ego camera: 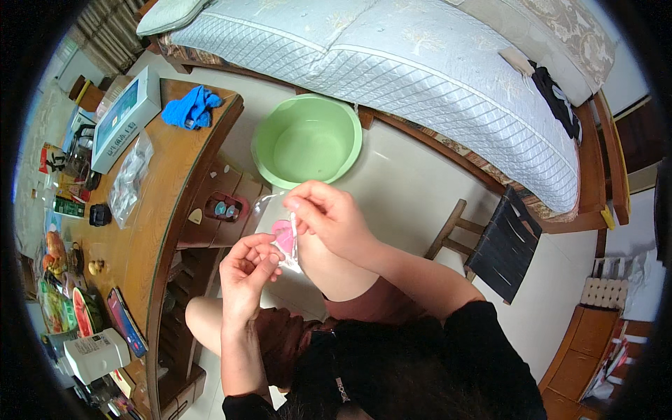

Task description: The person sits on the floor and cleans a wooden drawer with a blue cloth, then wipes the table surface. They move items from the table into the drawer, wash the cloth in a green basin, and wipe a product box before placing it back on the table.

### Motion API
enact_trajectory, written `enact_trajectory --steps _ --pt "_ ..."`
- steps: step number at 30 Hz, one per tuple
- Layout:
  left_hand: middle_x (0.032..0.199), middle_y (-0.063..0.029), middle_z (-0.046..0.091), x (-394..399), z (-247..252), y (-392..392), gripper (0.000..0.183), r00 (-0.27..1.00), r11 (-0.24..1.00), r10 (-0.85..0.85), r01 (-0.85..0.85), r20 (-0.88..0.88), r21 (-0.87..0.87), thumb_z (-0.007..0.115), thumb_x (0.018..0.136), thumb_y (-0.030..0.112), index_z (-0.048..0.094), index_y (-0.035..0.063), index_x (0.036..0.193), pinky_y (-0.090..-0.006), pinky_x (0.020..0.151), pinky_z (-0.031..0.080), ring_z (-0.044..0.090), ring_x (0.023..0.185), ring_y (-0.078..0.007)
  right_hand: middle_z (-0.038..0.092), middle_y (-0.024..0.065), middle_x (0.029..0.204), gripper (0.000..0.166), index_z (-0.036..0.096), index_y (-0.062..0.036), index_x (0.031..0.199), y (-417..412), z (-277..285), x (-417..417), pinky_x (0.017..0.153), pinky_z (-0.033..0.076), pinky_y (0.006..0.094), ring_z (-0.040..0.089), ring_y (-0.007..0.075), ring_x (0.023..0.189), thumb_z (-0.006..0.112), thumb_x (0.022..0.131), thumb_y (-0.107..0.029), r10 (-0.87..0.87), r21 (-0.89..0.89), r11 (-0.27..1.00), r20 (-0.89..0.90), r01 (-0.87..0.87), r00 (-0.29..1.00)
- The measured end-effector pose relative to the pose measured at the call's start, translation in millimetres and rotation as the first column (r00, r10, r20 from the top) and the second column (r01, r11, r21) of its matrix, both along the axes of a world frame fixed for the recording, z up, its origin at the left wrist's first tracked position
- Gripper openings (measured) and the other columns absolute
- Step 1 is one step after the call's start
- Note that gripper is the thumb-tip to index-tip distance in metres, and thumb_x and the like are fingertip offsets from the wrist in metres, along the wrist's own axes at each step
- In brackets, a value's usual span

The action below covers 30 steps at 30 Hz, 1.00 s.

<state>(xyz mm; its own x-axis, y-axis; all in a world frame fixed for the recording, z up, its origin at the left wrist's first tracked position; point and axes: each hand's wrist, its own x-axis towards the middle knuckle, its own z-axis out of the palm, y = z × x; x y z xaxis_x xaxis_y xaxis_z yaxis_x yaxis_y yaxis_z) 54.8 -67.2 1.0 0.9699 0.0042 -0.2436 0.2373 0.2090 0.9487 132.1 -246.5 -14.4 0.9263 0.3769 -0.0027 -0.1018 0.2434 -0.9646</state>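
Observation:
Between my hands is a small clear plastic bag [293, 258] with a flat pink object [284, 236] in it; what the pink object is, I cannot tell. My left hand [251, 268] pinches the bag's lower left side between thumb and fingers. My right hand [331, 218] grips its upper edge, and part of the clear film sticks out to the left of those fingers. Both hands are held above my lap, close to a light green plastic basin [307, 142] that stands on the floor beyond them.
To the left, a wooden table [137, 241] bears a blue cloth [191, 107], a boxed item [126, 121], a crumpled plastic bag [130, 178], a phone [127, 321], a cut watermelon [86, 312] and a white plastic jug [97, 354]. A bed [367, 63] spans the back. A black-seated stool [504, 244] stands right.

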Motion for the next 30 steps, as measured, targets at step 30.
enact_trajectory --steps 30 --pt "0.124 -0.0085 0.055 -46.3 -11.1 112.1 0.035 0.518 0.536 0.732 -0.839 0.443 0.096 0.056 0.090 -0.007 0.055 -0.0007 0.124 -0.0257 0.083 0.051 0.061 0.095 -0.0128 0.071 0.0159 0.084 0.035 0.067 -0.0031 0.107 264.0 49.3 91.3 0.070 0.054 0.0434 0.069 0.0322 0.078 0.065 0.088 -0.032 0.389 -0.595 0.785 0.692 0.174 0.608"
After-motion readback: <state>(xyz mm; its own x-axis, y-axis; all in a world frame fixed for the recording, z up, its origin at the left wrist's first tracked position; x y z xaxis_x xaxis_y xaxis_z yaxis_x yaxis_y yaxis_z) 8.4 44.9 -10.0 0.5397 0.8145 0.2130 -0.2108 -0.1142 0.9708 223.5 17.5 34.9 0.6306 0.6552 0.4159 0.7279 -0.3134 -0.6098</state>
